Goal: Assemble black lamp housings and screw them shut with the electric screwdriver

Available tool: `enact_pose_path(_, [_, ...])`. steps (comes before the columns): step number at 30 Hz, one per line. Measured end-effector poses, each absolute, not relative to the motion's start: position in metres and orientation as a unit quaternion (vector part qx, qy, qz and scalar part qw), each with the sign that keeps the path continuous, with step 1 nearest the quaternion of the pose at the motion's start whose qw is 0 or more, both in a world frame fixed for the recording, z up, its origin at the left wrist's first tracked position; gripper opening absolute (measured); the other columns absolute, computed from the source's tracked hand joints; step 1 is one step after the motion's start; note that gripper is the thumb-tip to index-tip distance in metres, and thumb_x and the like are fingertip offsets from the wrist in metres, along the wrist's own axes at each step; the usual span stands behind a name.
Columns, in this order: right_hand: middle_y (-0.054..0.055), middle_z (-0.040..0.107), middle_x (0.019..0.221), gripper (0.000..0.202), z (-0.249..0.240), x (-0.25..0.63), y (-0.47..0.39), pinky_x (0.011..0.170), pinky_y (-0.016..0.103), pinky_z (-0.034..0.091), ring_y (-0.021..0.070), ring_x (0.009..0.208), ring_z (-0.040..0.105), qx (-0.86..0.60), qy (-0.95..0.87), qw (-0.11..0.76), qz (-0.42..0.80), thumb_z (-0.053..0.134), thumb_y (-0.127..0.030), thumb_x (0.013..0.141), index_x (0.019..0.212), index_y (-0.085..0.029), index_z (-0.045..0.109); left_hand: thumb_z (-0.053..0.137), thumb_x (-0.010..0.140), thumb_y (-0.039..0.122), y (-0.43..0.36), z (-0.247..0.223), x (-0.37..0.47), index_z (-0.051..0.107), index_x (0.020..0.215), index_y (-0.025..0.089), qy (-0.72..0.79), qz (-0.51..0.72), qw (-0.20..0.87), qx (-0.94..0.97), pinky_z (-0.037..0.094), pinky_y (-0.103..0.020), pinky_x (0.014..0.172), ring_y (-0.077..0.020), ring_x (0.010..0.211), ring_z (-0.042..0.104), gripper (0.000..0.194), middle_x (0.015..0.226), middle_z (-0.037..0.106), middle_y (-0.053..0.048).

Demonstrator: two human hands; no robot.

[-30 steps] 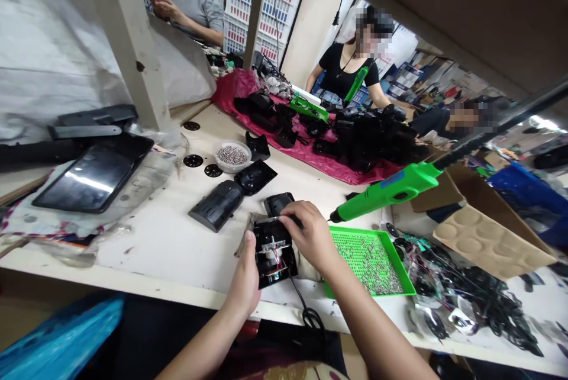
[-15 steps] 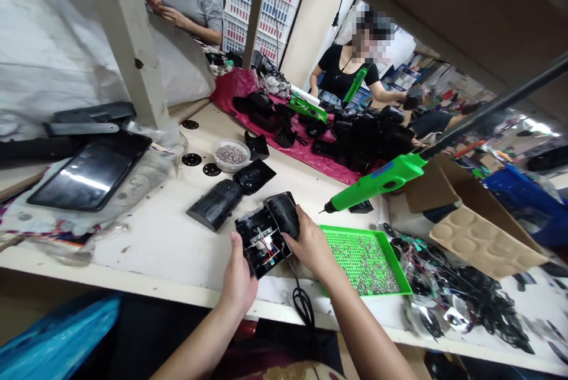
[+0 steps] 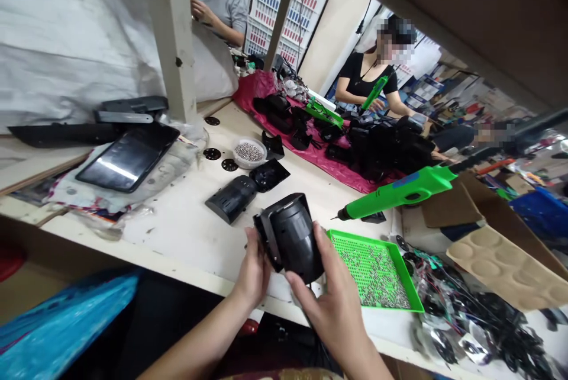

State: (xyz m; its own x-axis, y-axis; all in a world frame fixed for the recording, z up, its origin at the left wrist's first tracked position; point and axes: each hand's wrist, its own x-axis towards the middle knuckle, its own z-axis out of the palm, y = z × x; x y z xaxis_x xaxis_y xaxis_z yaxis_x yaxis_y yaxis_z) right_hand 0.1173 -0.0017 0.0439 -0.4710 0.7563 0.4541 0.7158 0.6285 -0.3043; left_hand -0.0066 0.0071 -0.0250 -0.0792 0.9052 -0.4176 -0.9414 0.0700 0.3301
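Above the front of the bench, my right hand (image 3: 335, 294) grips a curved black plastic cover (image 3: 296, 239), its rounded outside facing me. My left hand (image 3: 255, 270) is closed on the matching black housing half (image 3: 266, 241), at the cover's left side. The two pieces are close together at an angle; whether they are fully joined I cannot tell. The wiring inside the housing is hidden. A black cable hangs below. Behind them lie another black shell (image 3: 231, 198) and a black casing part (image 3: 270, 174). A green electric screwdriver (image 3: 399, 192) hangs to the right, untouched.
A green tray (image 3: 377, 273) of small screws sits right of my hands, beside tangled wires (image 3: 479, 309). A white bowl (image 3: 249, 152) of small metal parts stands farther back. A tablet (image 3: 128, 158) lies left. Two co-workers sit across, beyond a pink cloth (image 3: 346, 173) heaped with black parts.
The cover has swung over in front of the housing half, concealing the wires and motor that were showing. Both pieces have turned upright. The camera view has shifted slightly left.
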Motion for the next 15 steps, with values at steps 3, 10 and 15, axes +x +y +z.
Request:
enact_pose_path(3, [0.02,0.046,0.144,0.07,0.034,0.107,-0.002,0.1,0.05,0.05,0.0292,0.135,0.044,-0.407,-0.872,0.272,0.026,0.056,-0.031,0.092,0.15,-0.013,0.022,0.042,0.083,0.071,0.006,-0.028,-0.007,0.07,0.114,0.014,0.27,0.668,0.693,-0.018,0.029,-0.046,0.113,-0.0308,0.131,0.046,0.071,0.117,0.069,-0.014])
enact_pose_path(10, [0.02,0.045,0.145,0.073,0.014,0.108,0.013,0.101,0.053,0.048,0.0316,0.133,0.046,-0.431,-0.863,0.255,0.062,0.057,-0.035,0.09,0.151,-0.016,0.022,0.044,0.081,0.072,0.008,-0.03,-0.006,0.06,0.128,0.018,0.261,0.685,0.68,-0.003,0.03,-0.043,0.113,-0.0289,0.134,0.043,0.073,0.133,0.06,-0.012])
enact_pose_path(15, [0.02,0.049,0.142,0.072,0.013,0.11,0.017,0.1,0.053,0.049,0.0331,0.128,0.051,-0.46,-0.845,0.252,0.105,0.059,-0.038,0.088,0.149,-0.015,0.028,0.05,0.076,0.075,0.007,-0.029,-0.005,0.059,0.128,0.017,0.266,0.687,0.676,0.021,0.033,-0.043,0.111,-0.0303,0.135,0.041,0.079,0.134,0.059,-0.014])
